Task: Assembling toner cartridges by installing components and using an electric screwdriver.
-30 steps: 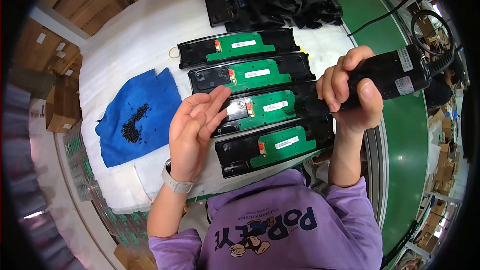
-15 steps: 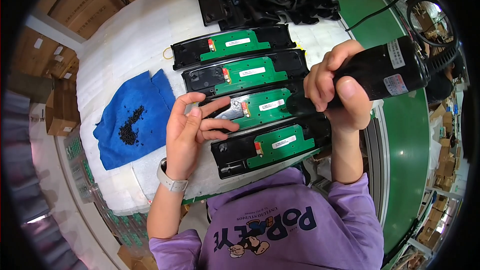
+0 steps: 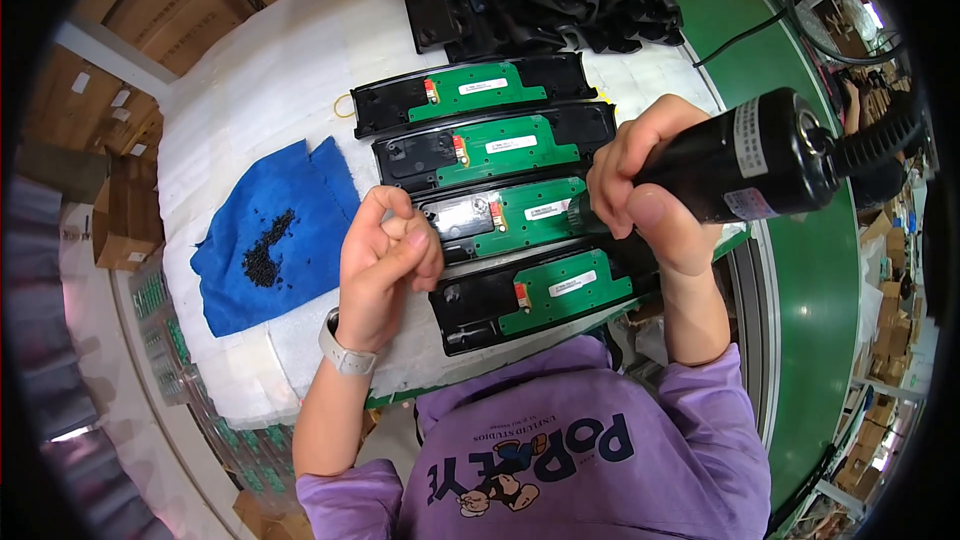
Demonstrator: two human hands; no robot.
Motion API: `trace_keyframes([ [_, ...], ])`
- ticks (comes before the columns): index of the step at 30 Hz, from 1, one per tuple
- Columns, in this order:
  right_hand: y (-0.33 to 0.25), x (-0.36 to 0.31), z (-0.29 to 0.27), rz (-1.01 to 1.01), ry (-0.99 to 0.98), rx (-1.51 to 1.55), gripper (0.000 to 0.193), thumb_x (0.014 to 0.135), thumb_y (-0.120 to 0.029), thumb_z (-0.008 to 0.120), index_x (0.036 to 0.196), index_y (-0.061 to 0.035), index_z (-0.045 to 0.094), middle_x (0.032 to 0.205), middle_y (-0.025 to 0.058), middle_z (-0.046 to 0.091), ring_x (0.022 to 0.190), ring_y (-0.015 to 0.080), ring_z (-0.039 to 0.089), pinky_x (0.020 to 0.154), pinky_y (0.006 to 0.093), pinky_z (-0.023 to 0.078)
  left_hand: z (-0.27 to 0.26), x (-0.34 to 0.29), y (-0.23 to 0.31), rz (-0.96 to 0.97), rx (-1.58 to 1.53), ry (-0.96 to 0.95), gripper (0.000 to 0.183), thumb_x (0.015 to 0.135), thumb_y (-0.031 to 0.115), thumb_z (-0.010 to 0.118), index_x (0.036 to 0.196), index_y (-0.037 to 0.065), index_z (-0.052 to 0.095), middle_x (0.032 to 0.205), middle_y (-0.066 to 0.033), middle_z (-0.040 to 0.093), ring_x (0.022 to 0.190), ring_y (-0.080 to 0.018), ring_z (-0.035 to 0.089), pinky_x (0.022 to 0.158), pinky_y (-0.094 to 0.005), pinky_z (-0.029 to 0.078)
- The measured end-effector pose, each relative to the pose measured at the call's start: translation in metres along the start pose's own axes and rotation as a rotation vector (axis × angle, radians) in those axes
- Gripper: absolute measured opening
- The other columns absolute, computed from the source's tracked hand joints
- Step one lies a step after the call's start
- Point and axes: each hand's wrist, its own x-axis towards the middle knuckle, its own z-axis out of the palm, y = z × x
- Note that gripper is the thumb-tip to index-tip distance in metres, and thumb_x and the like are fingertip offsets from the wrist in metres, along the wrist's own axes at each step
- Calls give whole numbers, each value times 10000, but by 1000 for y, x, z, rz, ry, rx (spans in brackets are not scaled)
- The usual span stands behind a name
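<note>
- third panel (image 3: 458,218): long axis sideways, extending left from your right hand (image 3: 650,180) (clamped on the driver (image 3: 715,165))
- left hand (image 3: 385,258), fingers together, beside its left end

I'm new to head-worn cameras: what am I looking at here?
These are a person's bare hands, filmed by the left of two fisheye cameras worn on the head, so straight edges bend. On the white work surface lie four black housings, each with a green circuit board. A blue cloth on the left bears small black pieces, perhaps screws; more black parts are heaped at the far side. The right hand grips a black corded tool, apparently an electric screwdriver, over the third housing from the far side. The left hand is curled by that housing's left end; whether it holds anything is unclear.
</note>
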Motion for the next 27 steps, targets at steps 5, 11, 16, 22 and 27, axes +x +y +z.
trace_keyframes([
  [5, 3, 7, 1, -38, -82, 265, 233, 677, -36, 642, 863, 32, 520, 657, 50, 537, 507, 87, 480, 477, 209, 391, 2, -1, 4, -77, 220, 45, 139, 881, 108, 558, 940, 32, 456, 726, -123, 639, 669, -196, 644, 543, -211, 463],
  [11, -1, 16, 14, -258, -149, 771, 393, 854, -367, 520, 1029, -23, 446, 600, 29, 472, 434, 133, 452, 508, 309, 406, 11, -11, 6, -27, 345, 3, 77, 820, 37, 613, 776, -23, 598, 704, -65, 635, 629, -94, 599, 575, -195, 466],
  [16, 4, 15, 17, -243, -108, 819, 389, 879, -388, 467, 1043, -35, 468, 606, 24, 468, 449, 133, 456, 540, 327, 422, 13, -12, -2, 36, 443, 22, 65, 754, 16, 675, 747, -15, 618, 713, -33, 634, 605, -35, 547, 552, -160, 431],
  [22, 8, 15, 21, -224, -129, 826, 384, 885, -379, 462, 1049, -32, 465, 607, 25, 464, 449, 135, 455, 545, 329, 426, 12, -13, -1, 86, 506, 22, 71, 729, 9, 691, 746, -10, 625, 708, -22, 634, 590, -14, 519, 535, -151, 411],
  [27, 7, 12, 23, -222, -111, 782, 375, 876, -382, 470, 1025, -38, 459, 598, 19, 459, 432, 131, 446, 527, 317, 421, 14, -12, -2, 45, 457, 35, 70, 725, 13, 697, 748, -12, 636, 714, -45, 647, 601, -33, 553, 535, -159, 425],
])
